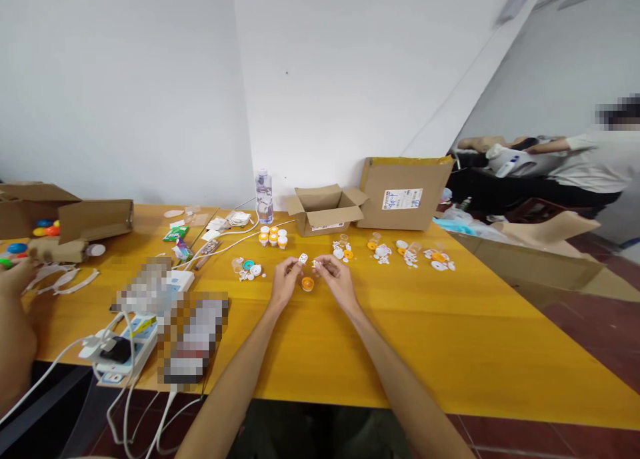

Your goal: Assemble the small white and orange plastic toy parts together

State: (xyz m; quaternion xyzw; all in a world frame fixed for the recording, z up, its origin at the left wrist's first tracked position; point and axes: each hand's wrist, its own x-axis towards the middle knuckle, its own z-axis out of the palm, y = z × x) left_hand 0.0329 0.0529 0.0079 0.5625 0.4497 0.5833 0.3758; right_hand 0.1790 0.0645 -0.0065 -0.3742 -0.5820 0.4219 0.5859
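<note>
My left hand (285,282) is closed, pinching a small white piece with dark spots or holes (303,258) at its fingertips. Opposite it, the fingers of my right hand (339,280) are pressed around a tiny white part (317,264), too small to make out in detail. The two pieces are held apart, a short way from each other. Just below them on the table sits a round orange cup with a white rim (307,284). Nearest to my left hand lies a group of loose white parts with a teal ring (249,265). Beyond my right hand is a pile of white and orange parts (343,253).
Several orange-and-white capped pieces (273,237) stand near a water bottle (265,195). More part piles (383,252) lie right. Behind are an open carton (327,212) and a large box (405,195). Left are a power strip (145,339), cables and another person's arm (15,332).
</note>
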